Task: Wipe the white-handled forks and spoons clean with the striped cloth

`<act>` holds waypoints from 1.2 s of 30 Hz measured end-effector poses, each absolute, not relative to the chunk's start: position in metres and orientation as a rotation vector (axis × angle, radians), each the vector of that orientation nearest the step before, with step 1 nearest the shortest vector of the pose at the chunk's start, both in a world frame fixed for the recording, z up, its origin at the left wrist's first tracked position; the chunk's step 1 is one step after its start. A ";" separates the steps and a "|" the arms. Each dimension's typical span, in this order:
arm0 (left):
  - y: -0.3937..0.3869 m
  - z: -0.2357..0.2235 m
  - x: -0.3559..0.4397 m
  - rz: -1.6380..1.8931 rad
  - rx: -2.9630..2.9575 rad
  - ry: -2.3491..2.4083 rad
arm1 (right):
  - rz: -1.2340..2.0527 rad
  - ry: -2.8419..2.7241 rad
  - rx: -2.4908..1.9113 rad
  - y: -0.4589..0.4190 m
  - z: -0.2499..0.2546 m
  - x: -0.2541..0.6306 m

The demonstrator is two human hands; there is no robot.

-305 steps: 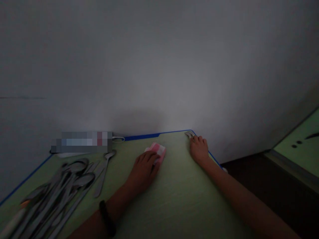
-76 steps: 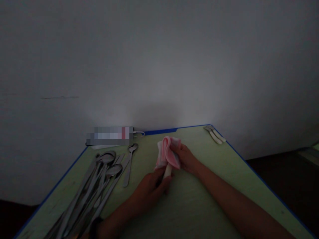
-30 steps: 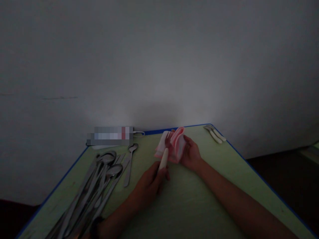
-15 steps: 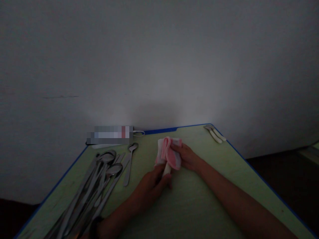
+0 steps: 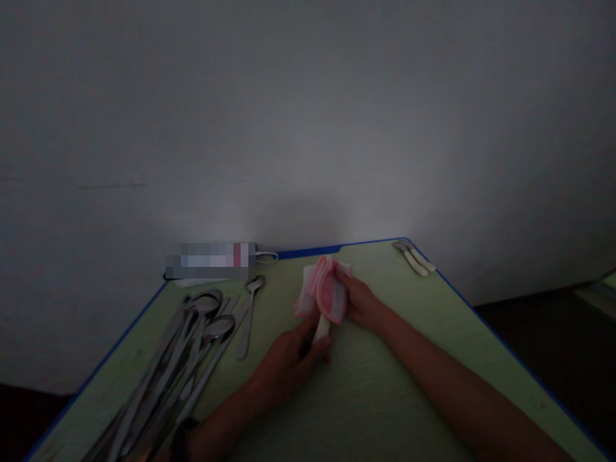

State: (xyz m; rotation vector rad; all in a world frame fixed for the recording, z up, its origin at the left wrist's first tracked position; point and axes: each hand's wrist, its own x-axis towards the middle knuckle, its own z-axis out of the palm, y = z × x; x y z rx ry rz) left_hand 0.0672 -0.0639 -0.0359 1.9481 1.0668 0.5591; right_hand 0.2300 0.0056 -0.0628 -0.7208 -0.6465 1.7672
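My left hand (image 5: pixel 291 356) is closed around the white handle of a utensil (image 5: pixel 321 328), whose far end is hidden inside a pink and white cloth (image 5: pixel 323 296). My right hand (image 5: pixel 362 303) grips that cloth, folded round the utensil's head, above the green table (image 5: pixel 375 391). Both hands meet near the middle of the table, a little toward the wall.
A heap of several metal spoons (image 5: pixel 192 346) lies on the left of the table, with one spoon (image 5: pixel 249 313) apart beside it. Two white-handled utensils (image 5: pixel 414 257) rest at the far right corner. A blurred flat object (image 5: pixel 212 260) sits against the wall. The table has a blue edge.
The cloth went up off the utensil's head a second ago, then came back down over it. Now it sits wrapped round the head, slightly nearer the wall than half a second ago.
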 end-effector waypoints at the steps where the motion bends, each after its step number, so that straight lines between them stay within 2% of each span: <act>1: -0.064 -0.036 0.067 0.569 1.938 1.056 | 1.751 -0.595 -0.721 0.007 -0.062 0.229; 10: -0.063 -0.045 0.067 0.687 1.596 0.916 | 1.582 -0.732 -0.818 0.002 -0.060 0.227; 15: -0.065 -0.050 0.067 0.703 1.625 0.910 | 1.530 -0.817 -0.851 0.002 -0.062 0.227; 26: -0.063 -0.049 0.069 0.887 1.569 0.926 | 1.904 -0.580 -0.546 0.003 -0.053 0.236; 36: -0.064 -0.044 0.070 1.008 1.526 1.015 | 1.854 -0.580 -0.650 0.005 -0.056 0.235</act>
